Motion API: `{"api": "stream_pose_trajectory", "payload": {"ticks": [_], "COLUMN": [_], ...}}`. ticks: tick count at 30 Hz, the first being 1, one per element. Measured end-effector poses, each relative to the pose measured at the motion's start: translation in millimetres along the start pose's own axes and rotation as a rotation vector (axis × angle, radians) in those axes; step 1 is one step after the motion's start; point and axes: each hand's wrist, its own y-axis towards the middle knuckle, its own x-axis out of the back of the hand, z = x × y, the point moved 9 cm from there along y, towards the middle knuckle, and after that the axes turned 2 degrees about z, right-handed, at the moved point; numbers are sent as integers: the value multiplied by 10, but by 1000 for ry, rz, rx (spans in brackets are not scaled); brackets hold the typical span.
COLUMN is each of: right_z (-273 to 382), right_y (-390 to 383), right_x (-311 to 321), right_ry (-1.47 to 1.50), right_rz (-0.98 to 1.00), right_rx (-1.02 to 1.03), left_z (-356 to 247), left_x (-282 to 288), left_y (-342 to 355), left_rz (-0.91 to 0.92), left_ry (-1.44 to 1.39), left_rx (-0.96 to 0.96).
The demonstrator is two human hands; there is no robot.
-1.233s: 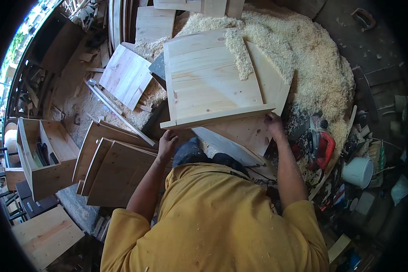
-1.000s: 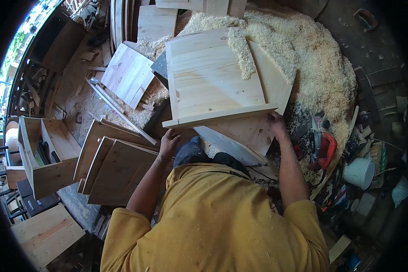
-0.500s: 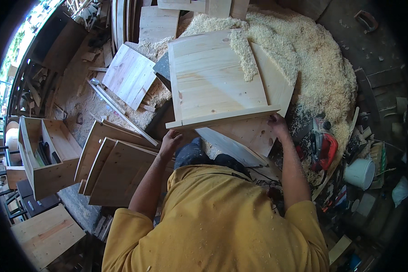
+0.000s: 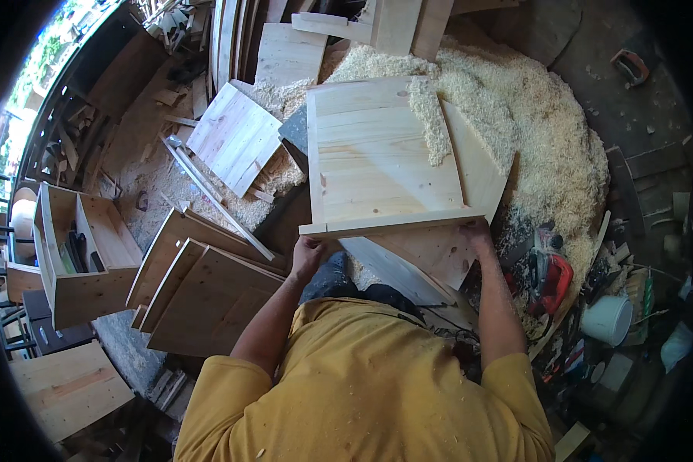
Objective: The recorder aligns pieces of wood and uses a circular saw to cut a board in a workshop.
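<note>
While both hands hold its ends: pale strip (image 4: 393,221), set along the near edge of a wide panel (image 4: 385,154)

As the head view shows, left hand (image 4: 308,258) pinches the strip's left end; right hand (image 4: 477,235), its right end. Second board (image 4: 477,150): askew, partly beneath the panel. Loose shavings (image 4: 430,127): on the panel's right side, near a large heap (image 4: 554,138). Red power tool (image 4: 553,281): right of the right hand, apart. Judged risks: strip twisting out of line, from uneven pull; panel slipping, from the skewed board below; shavings sliding toward the strip, from tilting.
</note>
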Motion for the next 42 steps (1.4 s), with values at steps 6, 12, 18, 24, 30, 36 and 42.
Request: {"api": "stream_pose_trajectory", "payload": {"ticks": [6, 12, 18, 24, 30, 36, 42], "right_z": [10, -52, 94, 256, 498, 506, 755], "right_y": [-52, -37, -55, -180, -202, -141, -337], "right_x": [25, -47, -389, -383, -526, -530, -507], "right_ry": [-27, 112, 46, 48, -107, -203, -289], "right_rz": [-57, -43, 2, -148, -3, -31, -78], "right_rx": [-116, -49, -29, 110, 15, -16, -37], "left_z": [14, 28, 304, 256, -21, -148, -559], "left_x": [76, 160, 650, 747, 766, 591, 461], "left_y": [77, 100, 425, 538, 860, 1491, 1439], "left_rz": [-72, -92, -157, 140, 205, 455, 412], "left_ry": [370, 94, -26, -374, -415, 146, 422], "left_rx": [-27, -54, -55, 232, 283, 125, 61]}}
